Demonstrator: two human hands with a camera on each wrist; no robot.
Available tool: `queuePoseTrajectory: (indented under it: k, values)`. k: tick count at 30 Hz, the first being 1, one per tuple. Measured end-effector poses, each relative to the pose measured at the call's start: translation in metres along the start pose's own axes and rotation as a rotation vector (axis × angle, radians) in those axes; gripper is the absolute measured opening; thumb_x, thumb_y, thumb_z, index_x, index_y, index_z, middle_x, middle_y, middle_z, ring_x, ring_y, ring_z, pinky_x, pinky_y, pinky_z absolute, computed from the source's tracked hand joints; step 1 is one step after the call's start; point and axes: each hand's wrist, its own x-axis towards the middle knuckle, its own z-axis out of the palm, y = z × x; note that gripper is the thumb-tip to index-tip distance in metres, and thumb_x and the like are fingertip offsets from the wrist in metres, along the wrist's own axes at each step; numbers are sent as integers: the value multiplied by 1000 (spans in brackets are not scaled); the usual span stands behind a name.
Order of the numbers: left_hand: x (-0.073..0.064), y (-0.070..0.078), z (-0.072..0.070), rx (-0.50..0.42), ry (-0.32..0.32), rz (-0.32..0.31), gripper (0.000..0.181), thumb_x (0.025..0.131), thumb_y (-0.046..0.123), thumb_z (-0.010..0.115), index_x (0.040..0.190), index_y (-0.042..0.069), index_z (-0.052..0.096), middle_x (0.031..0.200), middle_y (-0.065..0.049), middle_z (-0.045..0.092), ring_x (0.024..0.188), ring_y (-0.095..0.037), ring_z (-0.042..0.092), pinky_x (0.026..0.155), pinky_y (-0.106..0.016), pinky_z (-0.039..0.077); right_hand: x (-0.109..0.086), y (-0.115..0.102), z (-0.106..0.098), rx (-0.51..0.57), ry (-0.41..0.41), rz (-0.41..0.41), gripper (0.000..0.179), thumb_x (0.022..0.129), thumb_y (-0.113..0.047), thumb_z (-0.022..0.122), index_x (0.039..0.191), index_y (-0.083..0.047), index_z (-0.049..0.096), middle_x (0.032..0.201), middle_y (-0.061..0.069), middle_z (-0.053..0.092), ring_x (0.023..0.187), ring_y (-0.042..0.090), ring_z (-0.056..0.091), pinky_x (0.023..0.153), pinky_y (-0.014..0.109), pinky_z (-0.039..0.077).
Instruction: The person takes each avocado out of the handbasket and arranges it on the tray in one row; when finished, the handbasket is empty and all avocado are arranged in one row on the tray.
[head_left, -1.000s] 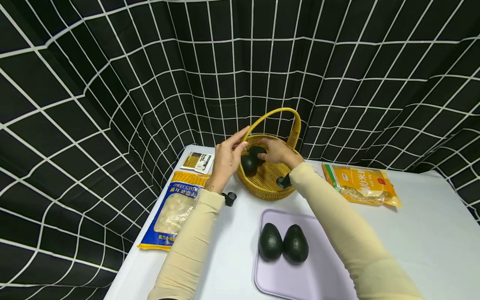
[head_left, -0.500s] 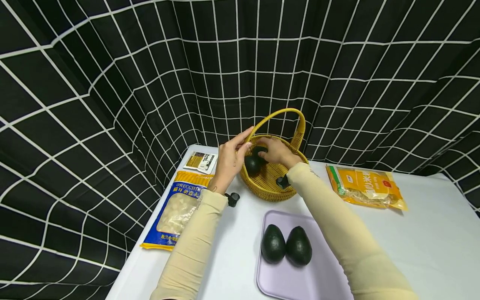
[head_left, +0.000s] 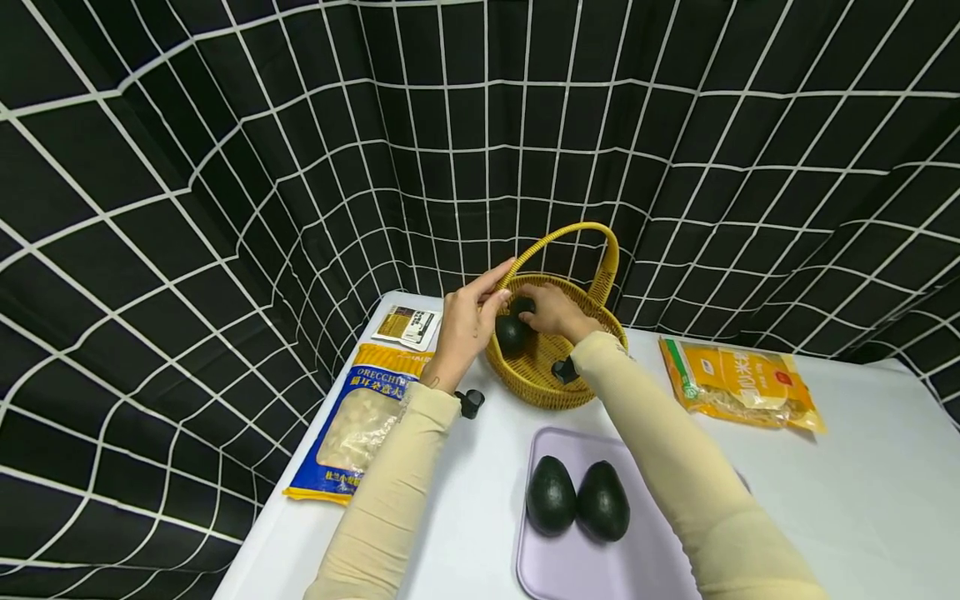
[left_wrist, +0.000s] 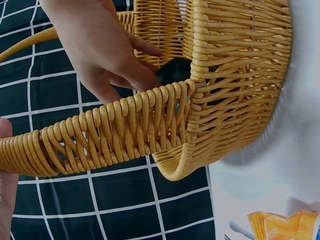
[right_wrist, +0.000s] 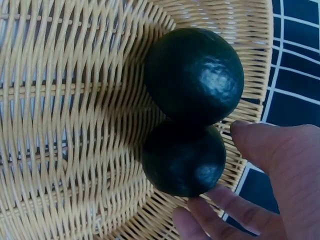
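Observation:
My left hand (head_left: 463,327) holds the yellow wicker basket (head_left: 536,393) by the base of its tall arched handle (head_left: 558,237). Inside the basket lie two dark green avocados, side by side and touching. My right hand (head_left: 557,310) reaches in and has its thumb and fingers around one avocado (right_wrist: 184,162). The other avocado (right_wrist: 194,75) sits against it, apart from the fingers. In the left wrist view, the basket wall hides most of the avocados. Two more avocados, one on the left (head_left: 551,497) and one on the right (head_left: 602,502), lie on a lilac tray (head_left: 543,567).
A blue and yellow orecchiette bag (head_left: 358,421) lies left of the left forearm, with a small flat packet (head_left: 407,326) behind it. An orange food bag (head_left: 742,385) lies at the right. Black gridded cloth (head_left: 540,125) hangs behind the white table (head_left: 855,483).
The head view has turned slightly, so everything sits a little further right and lower. Both hands keep their places at the basket, with little visible movement.

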Motion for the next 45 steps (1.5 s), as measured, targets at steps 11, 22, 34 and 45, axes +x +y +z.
queuePoseTrajectory:
  k: [11,22,34,45]
  values:
    - [-1,-1,1,2,-5,10,41,101,13,62,142,20,62,113,-12,76,86,-22,74,67,-25,56,3,3,3,12,-64,57,52,101,-25,60,150,-12,48,153,20,46,147,42,32,116,61,33]
    - [0,-2,-1,-2,-1,13,40,102,17,61,142,21,62,115,-12,76,89,-25,75,69,-27,57,5,3,1,24,-52,42,48,101,-22,60,147,-11,51,148,20,53,141,40,43,115,58,37]
    - [0,-1,0,-4,-3,20,41,101,15,62,142,18,62,118,-15,74,93,-20,76,75,-29,60,4,5,2,24,-31,48,41,98,-19,66,133,-6,50,131,23,61,112,36,61,96,51,50]
    - [0,-1,1,10,-6,1,41,101,18,62,142,24,62,116,-10,76,89,-14,74,73,-24,58,9,8,5,26,-82,35,54,99,-17,65,148,-8,44,149,21,52,136,38,50,115,53,39]
